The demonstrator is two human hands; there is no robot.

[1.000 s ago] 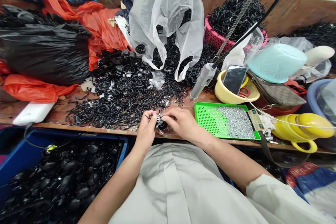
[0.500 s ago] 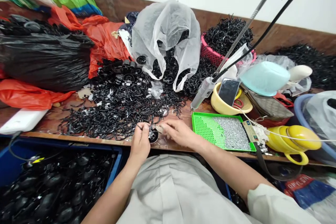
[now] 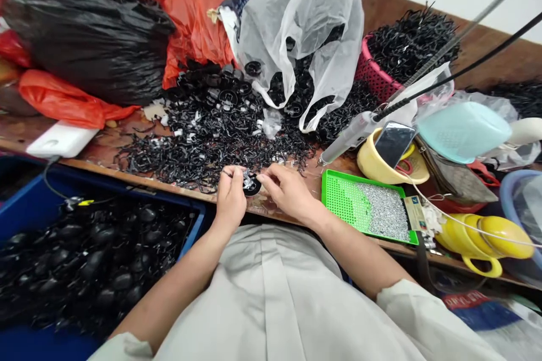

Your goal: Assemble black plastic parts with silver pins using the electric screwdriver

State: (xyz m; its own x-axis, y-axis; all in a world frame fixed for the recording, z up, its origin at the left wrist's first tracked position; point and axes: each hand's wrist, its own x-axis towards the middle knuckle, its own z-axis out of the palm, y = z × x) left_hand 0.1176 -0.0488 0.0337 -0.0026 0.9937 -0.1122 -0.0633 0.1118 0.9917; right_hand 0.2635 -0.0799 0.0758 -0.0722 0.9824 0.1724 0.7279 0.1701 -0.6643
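Observation:
At the table's front edge, my left hand (image 3: pixel 231 197) is closed with thumb and forefinger pinched at a small round black plastic part (image 3: pixel 253 186), which has a pale, shiny piece on its top. My right hand (image 3: pixel 287 189) is at the part's right side, its thumb and forefinger pinched together at the rim. Whatever lies between those right fingertips is too small to make out. Just behind both hands spreads a heap of short black strips (image 3: pixel 186 152). A green perforated tray (image 3: pixel 345 203) of small silvery pieces (image 3: pixel 387 211) is to the right of my right hand.
An electric screwdriver (image 3: pixel 349 136) hangs by a cable above the table. Rightward are a yellow bowl (image 3: pixel 367 161) with a phone (image 3: pixel 394 144), and a yellow mug (image 3: pixel 461 231). A blue crate (image 3: pixel 192 231) of black parts stands at lower left. Behind is a white plastic bag (image 3: pixel 271 17).
The camera view has turned, so the table appears shifted. My right hand has come closer to the black part, its fingertips now at the rim. My left hand keeps its pinch.

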